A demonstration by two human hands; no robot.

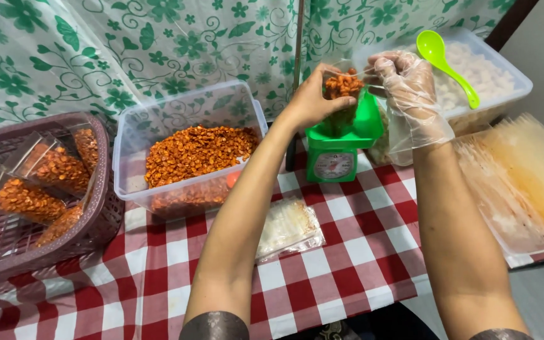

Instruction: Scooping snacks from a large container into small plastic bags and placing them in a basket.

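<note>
Snack bag [342, 85]: small clear bag of orange-red snack, held over the green scale [337, 148], far centre of the table [347, 252].
Left hand [313, 97]: bare, fingers closed round the bag's left side.
Right hand [407, 82]: in a clear plastic glove, pinching the bag's top edge.
Clear tub [187, 148]: left of the scale, holding loose snack.
Basket [96, 208]: far left, holding filled bags.
Green spoon [445, 63]: lying in the far right tub.
</note>
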